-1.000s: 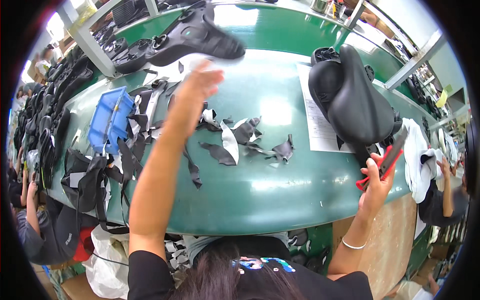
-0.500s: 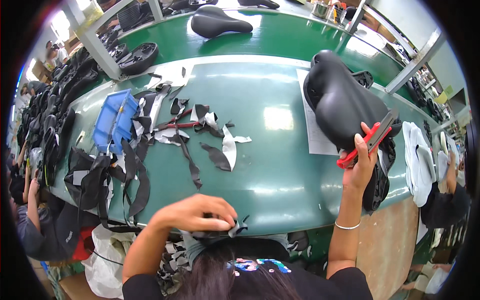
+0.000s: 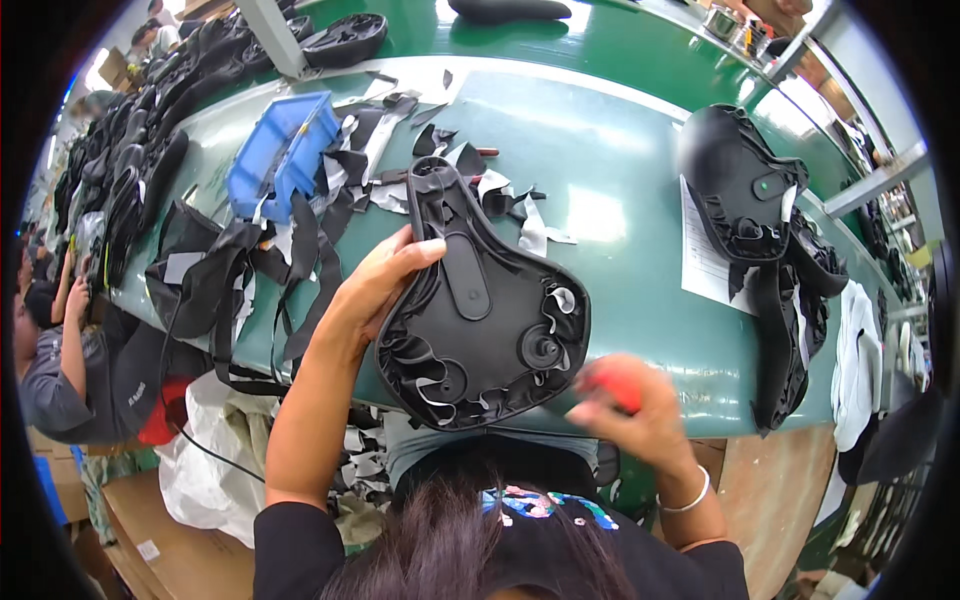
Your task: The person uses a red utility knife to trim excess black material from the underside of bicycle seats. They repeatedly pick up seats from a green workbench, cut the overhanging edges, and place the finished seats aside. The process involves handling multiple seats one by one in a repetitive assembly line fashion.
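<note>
My left hand (image 3: 375, 285) grips the left edge of a black bicycle saddle (image 3: 475, 305), held underside up over the near edge of the green table (image 3: 620, 190). Loose flaps of black cover material curl around the saddle's wide rear rim. My right hand (image 3: 630, 410), blurred, is closed on a red-handled tool (image 3: 612, 383) just right of the saddle's rear corner. My dark hair fills the bottom of the view.
A stack of black saddles (image 3: 765, 250) lies at the right on a white paper sheet (image 3: 700, 265). A blue bin (image 3: 280, 155) and black offcut strips (image 3: 300, 240) sit at the left. More saddles (image 3: 345, 40) line the far belt. Another person (image 3: 60, 350) works at far left.
My left hand has come up from below the table edge holding a saddle underside up. My right hand with the red tool dropped from the saddle stack to the near edge.
</note>
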`<state>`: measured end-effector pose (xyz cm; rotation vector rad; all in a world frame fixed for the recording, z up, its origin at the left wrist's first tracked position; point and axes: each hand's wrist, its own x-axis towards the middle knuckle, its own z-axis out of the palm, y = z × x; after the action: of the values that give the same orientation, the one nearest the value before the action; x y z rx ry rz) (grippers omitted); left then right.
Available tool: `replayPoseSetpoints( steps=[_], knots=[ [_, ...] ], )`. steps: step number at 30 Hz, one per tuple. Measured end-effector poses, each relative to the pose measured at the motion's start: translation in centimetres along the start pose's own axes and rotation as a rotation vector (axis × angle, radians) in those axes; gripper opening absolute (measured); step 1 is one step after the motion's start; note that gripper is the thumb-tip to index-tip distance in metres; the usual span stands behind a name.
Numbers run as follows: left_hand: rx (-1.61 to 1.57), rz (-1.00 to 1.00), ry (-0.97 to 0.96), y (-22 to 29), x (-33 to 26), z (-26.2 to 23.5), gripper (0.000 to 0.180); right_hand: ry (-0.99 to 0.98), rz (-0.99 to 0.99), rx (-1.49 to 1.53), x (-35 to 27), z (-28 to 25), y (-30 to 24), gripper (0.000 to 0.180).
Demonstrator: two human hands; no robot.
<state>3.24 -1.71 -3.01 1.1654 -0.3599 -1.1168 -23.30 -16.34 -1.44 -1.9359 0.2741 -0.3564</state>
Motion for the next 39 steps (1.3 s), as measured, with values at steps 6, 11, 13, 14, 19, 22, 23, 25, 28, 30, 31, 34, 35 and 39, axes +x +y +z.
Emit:
replayPoseSetpoints(
  steps=[6, 11, 13, 14, 19, 22, 23, 25, 28, 30, 31, 34, 35, 39],
  knots=[
    [0.23, 0.008, -0.028, 3.6, 1.1, 1.4, 0.048, 0.068, -0.352, -0.682, 3.3, -4.3, -0.1, 0.047],
    [0.481, 0.047, -0.063, 5.6, 2.8, 3.2, 0.044, -0.144, -0.452, -1.115, 6.0, -6.2, -0.7, 0.052],
    [0.436, 0.075, -0.059, 4.7, 3.0, 1.9, 0.04, -0.176, -0.305, -1.089, 3.5, -5.1, 0.3, 0.054],
    [0.409, 0.068, -0.049, 4.4, 2.8, 1.5, 0.039, -0.125, -0.256, -1.031, 1.8, -4.0, 0.5, 0.056],
    [0.275, 0.137, 0.25, 2.4, -1.6, 2.6, 0.039, 0.069, 0.073, -0.616, -3.0, 2.8, 0.0, 0.057],
    [0.124, 0.151, 0.365, 1.0, -4.0, 2.4, 0.042, 0.073, 0.125, -0.512, -5.3, 3.3, -0.9, 0.056],
    [0.08, 0.182, 0.382, 0.7, -4.6, 2.4, 0.043, 0.06, 0.126, -0.462, -5.4, 2.4, -0.7, 0.056],
    [0.052, 0.214, 0.406, 0.1, -5.8, 2.3, 0.044, 0.174, 0.087, -0.37, -4.4, 1.8, 0.0, 0.055],
    [0.06, 0.248, 0.412, -0.8, -6.4, 2.2, 0.044, 0.364, -0.113, -0.326, 1.6, 2.5, 0.4, 0.057],
    [0.084, 0.285, 0.412, -0.8, -6.4, 2.1, 0.05, 0.27, -0.184, -0.404, 5.4, 2.2, -0.2, 0.057],
    [0.141, 0.358, 0.486, -1.2, -6.3, 1.9, 0.052, 0.276, -0.212, -0.443, 6.7, 1.7, -0.1, 0.056],
    [0.507, 0.525, 0.742, -3.8, -7.3, -1.2, 0.063, 0.461, -0.037, -0.116, 8.1, -1.5, 1.1, 0.046],
    [0.905, 0.451, 0.952, -3.7, -7.9, -1.2, 0.064, 0.551, 0.077, 0.058, 8.0, -2.8, 1.5, 0.042],
    [1.428, 0.656, 0.462, 0.2, -5.8, 2.5, 0.056, 0.504, 0.096, 0.153, 7.6, -1.2, -0.7, 0.044]
  ],
)
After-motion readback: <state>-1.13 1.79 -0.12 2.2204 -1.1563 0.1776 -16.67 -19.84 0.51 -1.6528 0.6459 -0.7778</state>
